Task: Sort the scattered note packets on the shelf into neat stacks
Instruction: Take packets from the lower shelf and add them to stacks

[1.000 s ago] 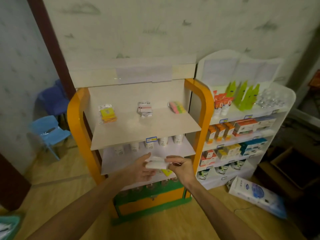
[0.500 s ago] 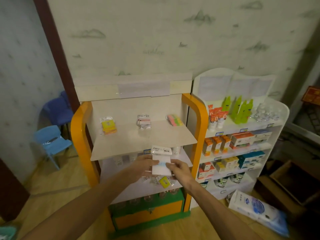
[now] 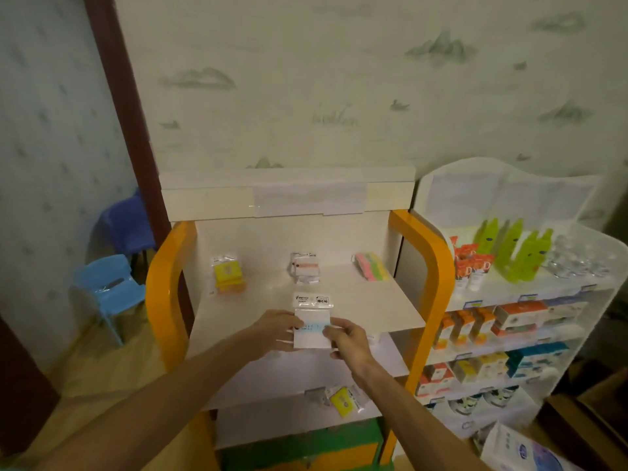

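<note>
since 1 second ago both hands have come up from the lower shelf level, and the white note packet (image 3: 312,323) now stands upright over the front edge of the top shelf (image 3: 367,300), with its printed header card at the top. before it lay flat and folded between the hands.

left hand (image 3: 277,331) pinches the left side of the packet, thumb on the glossy front. right hand (image 3: 345,336) pinches the right side in the same way, fingers curled behind. the 2 hands are close together, with only the packet between them. the packet is a flat rectangle in clear plastic, white paper inside with a pale blue band across the middle.

on the top shelf, a smooth cream board, 3 groups lie along the back wall, well apart from each other: a yellow and orange packet stack (image 3: 227,275) at the left, a white packet stack with a pink band (image 3: 306,271) in the middle, and a pink, yellow and green pad stack (image 3: 372,266) at the right. 2 shelves lower, some loose packets (image 3: 341,399) lie scattered near the front edge, 1 of them yellow in a clear wrapper.

the shelf unit has rounded orange side frames (image 3: 428,266). just beside it at the right stands a white rack (image 3: 608,294) with green bottles (image 3: 513,249) and small boxes. at the left, a light blue plastic chair (image 3: 108,290) stands on the floor.
</note>
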